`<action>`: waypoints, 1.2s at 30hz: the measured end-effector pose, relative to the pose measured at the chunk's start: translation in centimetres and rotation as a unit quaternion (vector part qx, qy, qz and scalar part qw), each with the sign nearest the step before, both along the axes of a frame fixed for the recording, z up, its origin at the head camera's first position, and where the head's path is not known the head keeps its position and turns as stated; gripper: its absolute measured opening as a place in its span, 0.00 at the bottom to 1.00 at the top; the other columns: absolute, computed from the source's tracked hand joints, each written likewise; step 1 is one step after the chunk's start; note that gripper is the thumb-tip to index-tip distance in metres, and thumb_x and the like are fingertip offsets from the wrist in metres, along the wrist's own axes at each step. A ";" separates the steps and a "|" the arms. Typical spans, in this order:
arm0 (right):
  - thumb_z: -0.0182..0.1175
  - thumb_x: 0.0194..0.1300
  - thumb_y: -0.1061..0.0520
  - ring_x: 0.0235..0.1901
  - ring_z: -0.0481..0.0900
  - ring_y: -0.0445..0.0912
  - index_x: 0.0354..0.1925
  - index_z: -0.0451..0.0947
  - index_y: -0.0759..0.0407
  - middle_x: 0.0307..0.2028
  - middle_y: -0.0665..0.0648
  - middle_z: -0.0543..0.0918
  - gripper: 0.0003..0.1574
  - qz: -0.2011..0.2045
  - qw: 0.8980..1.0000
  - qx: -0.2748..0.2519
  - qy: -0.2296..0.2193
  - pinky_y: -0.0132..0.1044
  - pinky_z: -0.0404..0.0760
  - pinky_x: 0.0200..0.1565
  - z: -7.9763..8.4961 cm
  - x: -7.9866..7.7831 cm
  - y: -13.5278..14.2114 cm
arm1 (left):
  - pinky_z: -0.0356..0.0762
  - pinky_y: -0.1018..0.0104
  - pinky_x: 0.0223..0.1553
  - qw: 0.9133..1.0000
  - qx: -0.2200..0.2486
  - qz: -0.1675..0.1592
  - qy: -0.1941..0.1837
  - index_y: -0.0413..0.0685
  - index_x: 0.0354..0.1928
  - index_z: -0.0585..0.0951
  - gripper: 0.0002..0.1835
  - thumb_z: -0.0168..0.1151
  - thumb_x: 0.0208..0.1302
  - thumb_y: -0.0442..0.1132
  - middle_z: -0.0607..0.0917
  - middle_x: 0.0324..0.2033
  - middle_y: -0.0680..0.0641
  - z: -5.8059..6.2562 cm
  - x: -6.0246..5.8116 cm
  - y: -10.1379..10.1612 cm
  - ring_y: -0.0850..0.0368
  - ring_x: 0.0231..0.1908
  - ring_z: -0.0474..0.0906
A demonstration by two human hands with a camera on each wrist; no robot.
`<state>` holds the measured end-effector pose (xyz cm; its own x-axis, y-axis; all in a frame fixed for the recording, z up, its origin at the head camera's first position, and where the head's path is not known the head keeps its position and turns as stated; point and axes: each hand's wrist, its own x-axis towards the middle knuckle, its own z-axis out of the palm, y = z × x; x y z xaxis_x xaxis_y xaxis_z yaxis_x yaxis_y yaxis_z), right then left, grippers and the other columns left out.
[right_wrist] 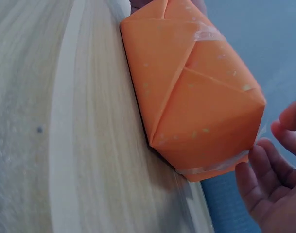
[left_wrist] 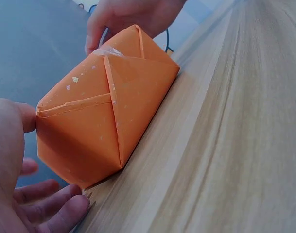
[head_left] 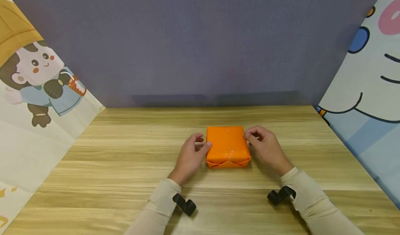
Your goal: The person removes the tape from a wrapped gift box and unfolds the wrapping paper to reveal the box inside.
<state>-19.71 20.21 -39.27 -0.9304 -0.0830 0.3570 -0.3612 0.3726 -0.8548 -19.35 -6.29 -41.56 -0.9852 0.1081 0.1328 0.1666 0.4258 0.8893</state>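
Note:
An orange paper-wrapped box (head_left: 226, 143) rests on the wooden table, its folded end towards me. Clear tape (left_wrist: 110, 51) holds the folds at that end. My left hand (head_left: 192, 155) is at the box's left side: the thumb touches the top edge, and the loosely bent fingers spread beside the lower edge. At the right side, my right hand (head_left: 265, 148) has thumb and index fingertip close together by the upper edge. In the right wrist view a strip of clear tape (right_wrist: 216, 165) runs along that side, and a thin clear end appears pinched at the fingertips, partly hidden.
The wooden table (head_left: 125, 158) extends around the box. A grey panel (head_left: 200, 43) stands along its back edge. Cartoon-printed sheets flank the table on the left (head_left: 40, 134) and right (head_left: 368, 85). Each sleeved wrist carries a black camera mount (head_left: 184, 204).

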 end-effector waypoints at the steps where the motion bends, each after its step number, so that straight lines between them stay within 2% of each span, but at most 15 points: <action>1: 0.60 0.72 0.62 0.37 0.79 0.43 0.43 0.81 0.69 0.40 0.64 0.84 0.09 0.001 1.000 0.010 0.004 0.29 0.81 0.39 0.0 0.0 0.0 | 0.80 0.56 0.51 1.000 -0.001 0.000 0.005 0.51 0.67 0.73 0.30 0.63 0.68 0.56 0.78 0.56 0.48 0.0 0.0 0.0 0.55 0.49 0.80; 5: 0.62 0.70 0.62 0.41 0.78 0.43 0.42 0.82 0.65 0.43 0.59 0.83 0.06 0.008 0.998 0.050 0.022 0.29 0.80 0.43 -0.1 -0.1 -0.2 | 0.78 0.56 0.53 1.000 -0.009 -0.004 0.016 0.58 0.67 0.74 0.27 0.63 0.69 0.55 0.75 0.58 0.48 0.0 -0.1 -0.1 0.56 0.49 0.79; 12: 0.64 0.67 0.63 0.49 0.77 0.50 0.42 0.84 0.60 0.49 0.58 0.78 0.05 0.049 0.992 0.112 0.043 0.49 0.83 0.46 0.0 0.0 -0.5 | 0.77 0.57 0.54 1.000 -0.002 -0.014 0.012 0.60 0.68 0.73 0.27 0.63 0.69 0.55 0.75 0.61 0.51 0.0 -0.2 -0.2 0.56 0.52 0.78; 17: 0.67 0.65 0.61 0.52 0.75 0.56 0.44 0.87 0.59 0.51 0.61 0.76 0.08 0.065 0.978 0.182 0.078 0.55 0.78 0.51 0.4 0.6 -0.9 | 0.78 0.59 0.54 0.999 0.018 -0.032 0.006 0.58 0.69 0.72 0.28 0.62 0.70 0.54 0.76 0.62 0.56 0.1 -0.1 -0.2 0.58 0.52 0.79; 23: 0.71 0.61 0.55 0.57 0.69 0.58 0.44 0.90 0.54 0.54 0.61 0.77 0.11 0.056 0.958 0.256 0.118 0.56 0.69 0.58 0.7 1.3 -1.3 | 0.79 0.60 0.54 0.999 0.020 -0.036 0.007 0.57 0.69 0.72 0.28 0.62 0.70 0.54 0.77 0.62 0.56 0.0 -0.2 -0.3 0.58 0.53 0.79; 25: 0.71 0.61 0.54 0.57 0.69 0.58 0.44 0.90 0.53 0.55 0.60 0.78 0.11 0.053 0.955 0.266 0.121 0.56 0.69 0.58 0.7 1.5 -1.4 | 0.79 0.60 0.54 0.999 0.020 -0.038 0.007 0.57 0.69 0.72 0.28 0.62 0.70 0.53 0.77 0.62 0.56 0.0 -0.2 -0.3 0.58 0.53 0.79; 36: 0.72 0.60 0.57 0.58 0.70 0.61 0.39 0.90 0.53 0.56 0.62 0.79 0.06 0.053 0.953 0.269 0.132 0.57 0.67 0.60 1.2 1.8 -1.8 | 0.78 0.61 0.54 0.999 0.023 -0.038 0.006 0.57 0.68 0.73 0.27 0.62 0.71 0.53 0.77 0.62 0.56 0.0 -0.2 -0.3 0.58 0.52 0.79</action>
